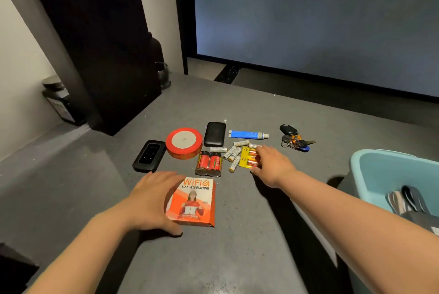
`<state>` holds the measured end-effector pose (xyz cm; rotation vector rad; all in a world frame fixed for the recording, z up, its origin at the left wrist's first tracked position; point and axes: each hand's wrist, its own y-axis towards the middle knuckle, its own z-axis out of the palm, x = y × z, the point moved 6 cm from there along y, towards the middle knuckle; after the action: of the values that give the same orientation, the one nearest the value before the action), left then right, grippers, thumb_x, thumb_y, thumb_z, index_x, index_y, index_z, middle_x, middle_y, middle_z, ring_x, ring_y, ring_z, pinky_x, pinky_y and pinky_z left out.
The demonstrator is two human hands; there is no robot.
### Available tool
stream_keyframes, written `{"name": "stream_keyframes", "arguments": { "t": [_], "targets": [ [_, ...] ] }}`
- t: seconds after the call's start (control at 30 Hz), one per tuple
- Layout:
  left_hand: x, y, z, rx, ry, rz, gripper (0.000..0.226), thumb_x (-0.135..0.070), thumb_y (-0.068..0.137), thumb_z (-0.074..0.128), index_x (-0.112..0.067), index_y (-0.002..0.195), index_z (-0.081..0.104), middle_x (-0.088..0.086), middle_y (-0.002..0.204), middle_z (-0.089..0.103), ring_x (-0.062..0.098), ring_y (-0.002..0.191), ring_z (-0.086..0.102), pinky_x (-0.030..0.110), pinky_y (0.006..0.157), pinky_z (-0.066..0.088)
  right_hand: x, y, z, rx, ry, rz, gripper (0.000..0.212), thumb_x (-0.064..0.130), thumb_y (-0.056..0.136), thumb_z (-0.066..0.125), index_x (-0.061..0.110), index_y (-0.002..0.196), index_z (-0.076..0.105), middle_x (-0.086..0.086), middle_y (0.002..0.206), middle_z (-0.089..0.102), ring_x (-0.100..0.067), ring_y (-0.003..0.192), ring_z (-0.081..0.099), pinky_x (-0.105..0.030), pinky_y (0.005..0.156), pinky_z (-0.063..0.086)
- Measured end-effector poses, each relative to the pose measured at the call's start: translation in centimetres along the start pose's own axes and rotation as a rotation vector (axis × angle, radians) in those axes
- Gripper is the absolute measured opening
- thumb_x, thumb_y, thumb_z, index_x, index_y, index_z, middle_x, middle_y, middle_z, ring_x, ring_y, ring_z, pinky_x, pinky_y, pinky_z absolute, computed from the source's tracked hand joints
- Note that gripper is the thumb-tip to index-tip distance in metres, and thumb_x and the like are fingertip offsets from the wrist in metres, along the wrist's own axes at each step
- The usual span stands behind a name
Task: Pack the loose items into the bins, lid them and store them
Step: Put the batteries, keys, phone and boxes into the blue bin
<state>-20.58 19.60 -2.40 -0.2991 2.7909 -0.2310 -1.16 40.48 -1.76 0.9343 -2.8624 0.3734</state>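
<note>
Loose items lie on a grey table (237,246). My left hand (152,201) grips the left side of an orange WiFi box (192,201), thumb at its near corner. My right hand (273,165) closes over a yellow card pack of AA batteries (247,157). Between them sit two big red batteries (209,163) and several loose white AA batteries (232,153). Behind lie a red ribbon roll (184,145), a black router (149,155), a black power bank (214,134), a blue tube (247,134) and a key bunch (294,139). A light blue bin (370,175) stands at the right.
The bin holds dark and striped items (406,198). A tall black panel (99,56) stands at the table's back left, with a dark jar (164,75) beside it. A large blue-grey screen (320,20) fills the back wall.
</note>
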Motion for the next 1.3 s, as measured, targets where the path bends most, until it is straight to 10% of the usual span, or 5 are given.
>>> {"name": "stream_keyframes", "arguments": {
  "t": [0.43,0.67,1.03,1.3],
  "targets": [
    [-4.2,-3.0,1.8,-0.224,-0.365,-0.103,0.099,-0.062,0.035,0.079,-0.048,0.123,0.037,-0.031,0.116,0.039,-0.001,0.109,0.036,0.025,0.088,0.036,-0.1,-2.9,-1.0,0.064,0.077,0.144,0.04,0.047,0.076,0.073,0.016,0.067,0.048,-0.006,0.083,0.057,-0.023,0.08,0.056,-0.028,0.049,0.033],
    [-9.4,-2.5,-1.9,-0.375,-0.477,-0.121,0.101,-0.068,0.037,0.08,-0.049,0.126,0.037,-0.027,0.115,0.04,0.003,0.113,0.039,0.035,0.089,0.042,-3.8,-12.0,-10.8,-0.301,0.251,0.094,0.042,0.051,0.069,0.073,0.014,0.085,0.063,-0.002,0.088,0.058,-0.019,0.079,0.056,-0.034,0.059,0.043],
    [-33.5,2.6,-4.8,-0.291,-0.737,0.184,0.099,-0.085,0.039,0.058,-0.042,0.127,0.043,-0.014,0.121,0.052,0.007,0.107,0.055,0.036,0.09,0.047,-24.1,-26.7,-13.8,-0.566,0.474,0.566,0.043,0.05,0.065,0.078,0.022,0.093,0.063,0.005,0.092,0.063,-0.015,0.084,0.058,-0.03,0.06,0.037],
    [-41.5,6.8,-0.2,-0.059,-0.147,0.085,0.085,-0.083,0.073,0.024,-0.029,0.138,0.031,0.007,0.127,0.053,0.031,0.115,0.051,0.04,0.081,0.04,-27.1,-27.4,-12.3,-0.587,0.486,0.578,0.039,0.052,0.061,0.078,0.024,0.084,0.062,0.005,0.083,0.062,-0.013,0.074,0.059,-0.029,0.055,0.038]
  ]
}}
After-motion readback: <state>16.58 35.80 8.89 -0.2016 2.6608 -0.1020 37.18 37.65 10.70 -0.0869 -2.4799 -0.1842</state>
